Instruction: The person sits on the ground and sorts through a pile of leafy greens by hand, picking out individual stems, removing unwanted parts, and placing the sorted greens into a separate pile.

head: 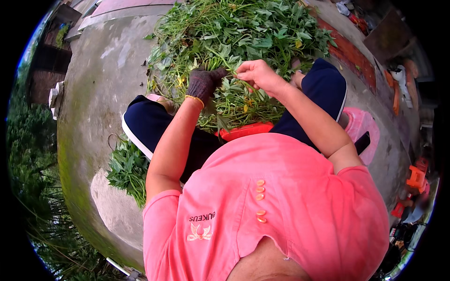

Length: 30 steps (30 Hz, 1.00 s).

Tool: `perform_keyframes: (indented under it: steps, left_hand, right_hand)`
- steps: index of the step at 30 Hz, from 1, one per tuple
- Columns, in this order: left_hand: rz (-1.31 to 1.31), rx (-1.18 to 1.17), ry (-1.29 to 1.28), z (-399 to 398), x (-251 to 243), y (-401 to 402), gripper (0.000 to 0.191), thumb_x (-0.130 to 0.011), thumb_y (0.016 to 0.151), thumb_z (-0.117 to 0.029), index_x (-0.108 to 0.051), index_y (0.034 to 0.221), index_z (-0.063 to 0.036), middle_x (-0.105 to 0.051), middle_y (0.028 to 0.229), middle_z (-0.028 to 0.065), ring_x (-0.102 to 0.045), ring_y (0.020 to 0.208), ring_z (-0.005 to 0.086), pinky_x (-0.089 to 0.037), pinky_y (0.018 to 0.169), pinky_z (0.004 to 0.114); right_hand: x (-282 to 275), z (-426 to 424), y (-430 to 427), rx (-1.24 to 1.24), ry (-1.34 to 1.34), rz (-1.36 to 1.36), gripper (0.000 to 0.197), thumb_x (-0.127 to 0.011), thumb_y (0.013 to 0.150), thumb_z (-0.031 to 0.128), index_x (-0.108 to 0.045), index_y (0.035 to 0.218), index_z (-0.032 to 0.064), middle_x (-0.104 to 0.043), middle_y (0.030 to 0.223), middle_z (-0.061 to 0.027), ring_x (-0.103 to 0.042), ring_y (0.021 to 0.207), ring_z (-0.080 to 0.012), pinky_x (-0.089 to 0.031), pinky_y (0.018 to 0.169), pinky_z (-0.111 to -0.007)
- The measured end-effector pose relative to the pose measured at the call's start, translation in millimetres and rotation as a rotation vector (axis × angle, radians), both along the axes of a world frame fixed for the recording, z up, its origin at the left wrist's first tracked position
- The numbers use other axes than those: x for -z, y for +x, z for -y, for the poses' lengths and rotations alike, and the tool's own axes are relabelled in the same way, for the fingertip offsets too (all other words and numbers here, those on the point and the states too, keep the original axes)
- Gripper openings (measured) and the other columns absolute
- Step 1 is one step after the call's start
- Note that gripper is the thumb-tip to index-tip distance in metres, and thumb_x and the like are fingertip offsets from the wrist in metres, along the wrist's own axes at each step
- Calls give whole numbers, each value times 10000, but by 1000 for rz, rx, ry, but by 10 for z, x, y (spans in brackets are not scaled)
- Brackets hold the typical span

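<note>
My left hand point(205, 82), in a dark knitted glove, grips a small bunch of cut green stems point(212, 64) whose ends stick up above the fingers. Bare, my right hand point(259, 76) pinches a single long vine stem point(222, 57) between thumb and fingers, just right of the glove. That stem slants across the gap between both hands. Beneath and beyond them spreads a large heap of leafy green vines point(253, 31), which look like sweet potato vines, with some yellowed leaves. More vines lie between my legs.
A red plastic object point(245, 131) shows between my thighs. Left of me on the concrete floor point(102, 80) lies a leafy bundle point(128, 170). At my right are pink plastic point(365, 123) and a black flat object point(362, 143). Orange plastic stools point(416, 178) stand farther right.
</note>
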<state>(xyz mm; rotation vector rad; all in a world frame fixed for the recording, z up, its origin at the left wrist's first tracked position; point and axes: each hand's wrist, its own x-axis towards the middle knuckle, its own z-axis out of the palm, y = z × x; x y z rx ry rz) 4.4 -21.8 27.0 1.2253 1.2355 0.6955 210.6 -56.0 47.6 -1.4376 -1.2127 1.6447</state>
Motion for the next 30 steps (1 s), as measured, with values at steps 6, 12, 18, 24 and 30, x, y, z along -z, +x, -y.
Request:
perform_keyframes:
  steps: [6, 12, 18, 24, 30]
  left_hand:
    - [2, -169, 1, -192, 230, -221, 210, -771, 784, -178, -717, 906, -16, -696, 741, 88, -626, 631, 170, -494, 621, 297]
    - [227, 181, 115, 239, 132, 184, 236, -656, 909, -264, -721, 913, -37, -708, 827, 58, -631, 699, 127, -492, 671, 267]
    - [257, 99, -72, 289, 194, 243, 297, -680, 908, -321, -688, 976, -33, -596, 639, 27, -554, 538, 133, -457, 522, 308]
    - [-47, 207, 402, 86, 316, 128, 203, -699, 888, -217, -684, 1018, -62, -608, 659, 36, -575, 580, 163, -470, 539, 324]
    - [26, 178, 116, -133, 700, -87, 362, -648, 874, -95, -600, 1232, -70, -697, 879, 58, -674, 767, 178, -550, 707, 359]
  right_hand:
    - [-311, -35, 69, -22, 25, -136, 186, -585, 949, 156, -632, 1064, 17, -617, 761, 11, -560, 503, -50, -343, 405, -168]
    - [-1, -150, 118, 111, -32, -176, 170, -547, 975, 167, -582, 1101, 57, -639, 839, -26, -622, 566, -88, -333, 397, -180]
    - [-37, -53, 19, 107, -86, -55, 365, -622, 912, 115, -536, 1261, 52, -610, 825, 3, -558, 584, -55, -342, 437, -197]
    - [-13, 105, 167, 107, -5, -24, 560, -624, 852, -28, -466, 1386, 36, -557, 713, 16, -542, 602, -56, -345, 437, -204]
    - [-66, -32, 101, 130, 86, -377, 378, -576, 903, -27, -565, 1279, 3, -589, 751, -12, -583, 634, -88, -408, 499, -178]
